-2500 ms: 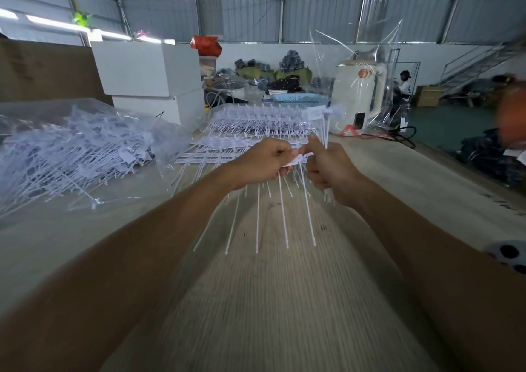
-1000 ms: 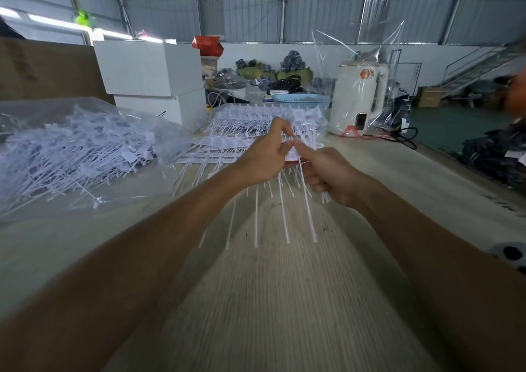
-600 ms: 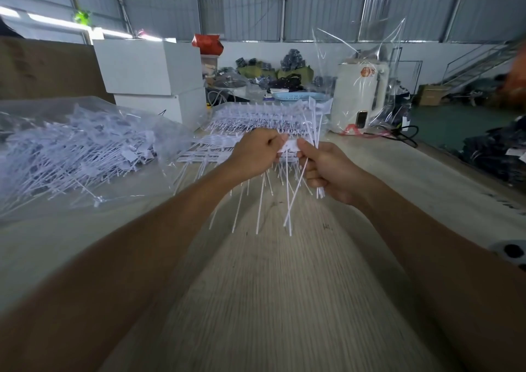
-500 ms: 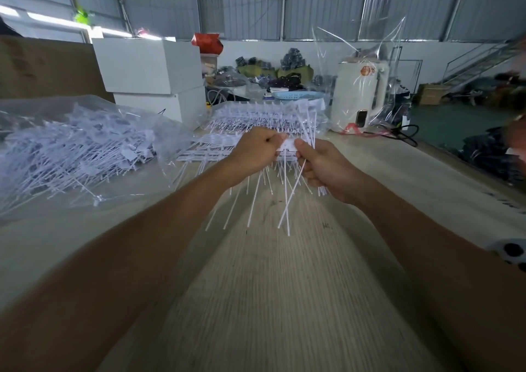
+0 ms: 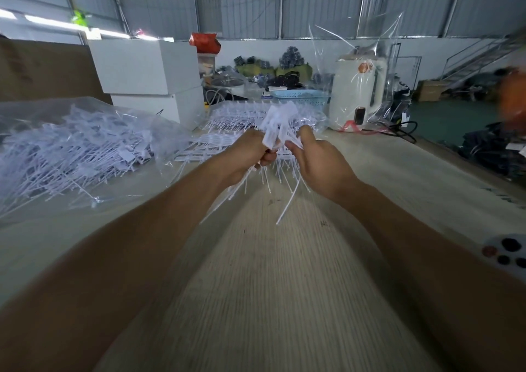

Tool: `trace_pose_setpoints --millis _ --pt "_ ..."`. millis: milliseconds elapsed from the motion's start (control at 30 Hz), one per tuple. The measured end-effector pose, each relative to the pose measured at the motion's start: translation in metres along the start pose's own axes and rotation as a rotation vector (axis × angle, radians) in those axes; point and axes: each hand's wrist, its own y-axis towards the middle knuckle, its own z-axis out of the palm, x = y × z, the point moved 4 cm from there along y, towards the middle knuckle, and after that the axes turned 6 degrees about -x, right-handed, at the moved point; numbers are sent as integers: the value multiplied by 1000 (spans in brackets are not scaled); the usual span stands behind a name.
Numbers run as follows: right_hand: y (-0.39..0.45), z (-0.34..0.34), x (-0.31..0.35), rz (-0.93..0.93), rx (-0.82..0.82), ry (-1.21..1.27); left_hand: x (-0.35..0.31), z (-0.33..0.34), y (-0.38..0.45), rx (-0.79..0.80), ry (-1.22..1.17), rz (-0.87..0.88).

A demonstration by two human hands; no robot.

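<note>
A: Hands first. Grip?

B: The left hand (image 5: 250, 158) is fisted round the bundle of white tag ties (image 5: 277, 126), just under the flat heads. The right hand (image 5: 318, 166) meets it from the right, thumb and fingers pinching the same bundle. Both are raised over the desk (image 5: 270, 300), mid-view.

A: Surroundings, obstructions?

B: Directly behind the hands, flat racks of ties (image 5: 210, 151) lie on the desk. Beyond them is a clear bag of more ties (image 5: 242, 112). A larger clear bag (image 5: 71, 149), heaped with loose ties, sits to the left. Further back are stacked white boxes (image 5: 148, 67), a blue basket (image 5: 299, 94) and a white appliance (image 5: 358, 86) under clear wrap. The hands themselves are what blocks the bundle.

A: Hidden or unclear?

B: The bundle's middle is covered by fingers, so the tie count is unreadable. The heads are motion-blurred and merge with the bag behind. A spotted object (image 5: 506, 255) is cut by the right edge and is unidentified.

A: Orientation?

B: The long axis is roughly upright, leaning away from the camera. Heads point up and away, and the thin tails fan down toward the desk, one bending out to the lower right. I cannot tell whether the tips touch the surface.
</note>
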Motion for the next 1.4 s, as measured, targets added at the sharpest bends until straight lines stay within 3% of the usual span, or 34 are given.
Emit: trace_pose_setpoints --millis 133,233,333,500,767,900,967,1267,1400 --pt "0 -1 0 11 -29 15 -4 -2 -1 17 -15 9" --pt "2 1 3 215 -35 376 -9 -4 0 -43 7 11" --pt "2 10 7 422 72 782 -9 -6 -2 -100 24 23" --pt "3 11 8 626 123 983 -15 -11 -3 -232 62 69" --pt "2 13 -1 570 205 812 -15 -13 -1 -335 49 63" --pt "1 11 -11 300 173 310 -16 -10 0 -295 47 51" --pt "-4 11 -22 289 156 182 -19 -6 -1 -258 43 66" --pt "-9 -2 -36 349 -31 124 -34 22 -9 -93 6 188" --pt "-9 -2 -33 308 -40 136 -34 16 -9 -45 -76 187"
